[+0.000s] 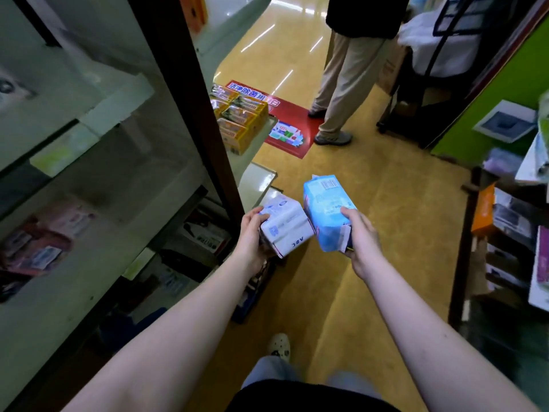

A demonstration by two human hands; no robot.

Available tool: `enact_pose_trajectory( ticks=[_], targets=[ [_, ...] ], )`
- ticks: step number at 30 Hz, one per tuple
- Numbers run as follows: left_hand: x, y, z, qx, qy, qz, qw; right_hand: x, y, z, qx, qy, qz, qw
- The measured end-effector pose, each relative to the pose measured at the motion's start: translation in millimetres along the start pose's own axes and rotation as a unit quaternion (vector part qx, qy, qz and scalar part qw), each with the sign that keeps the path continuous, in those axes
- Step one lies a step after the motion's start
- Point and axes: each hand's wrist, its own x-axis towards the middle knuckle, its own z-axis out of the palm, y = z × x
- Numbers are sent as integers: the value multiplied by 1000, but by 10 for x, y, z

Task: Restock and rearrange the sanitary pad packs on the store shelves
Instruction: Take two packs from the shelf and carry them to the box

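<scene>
Pale shelving (89,162) fills the left of the frame. Its tiers hold blurred goods, among them a pinkish-red pack (38,248) at the lower left and dark boxed items (205,236) nearer the centre. Just beyond its dark upright post, a low shelf end carries a stack of yellow boxes (242,121). At the right edge, a dark rack (505,248) holds more blurred packs and an orange box (482,217).

Both sanitary pad packs are in the hands, at mid-frame over the yellow floor (341,292). The left hand (252,234) is curled round a white pack (285,226) printed with blue and the letters ABC, with its thumb on the top face. The right hand (361,242) is clamped on a light blue pack (325,211), which stands taller, barcode end up, with fingers wrapped over its right side. The two packs sit just beside each other, the white one lower and left; whether they touch cannot be told. Both bare forearms reach in from the bottom corners.

Ahead in the aisle lies a red floor sticker (292,126) with white lettering. A second person in beige trousers (341,84) stands on its far edge, in the middle of the passage. A dark cart with white bags (430,46) stands at the upper right against a green wall (490,99). A white shoe (279,347) shows at the bottom centre.
</scene>
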Motion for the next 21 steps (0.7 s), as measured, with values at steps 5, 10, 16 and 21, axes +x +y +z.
enact_pose_trajectory(
  ticks=[5, 10, 16, 21],
  targets=[
    [417, 225, 140, -3, 3, 8, 1000, 499, -239, 208, -15, -16, 14, 1000],
    [802, 308, 354, -22, 29, 2, 999, 1035, -447, 333, -37, -48, 34, 998],
    [1276, 270, 936, -125, 79, -9, 989, 1836, -800, 254, -100, -105, 52, 988],
    [1465, 179, 1606, -193, 132, -25, 972, 2487, -1213, 123, -147, -152, 79, 974]
  ],
)
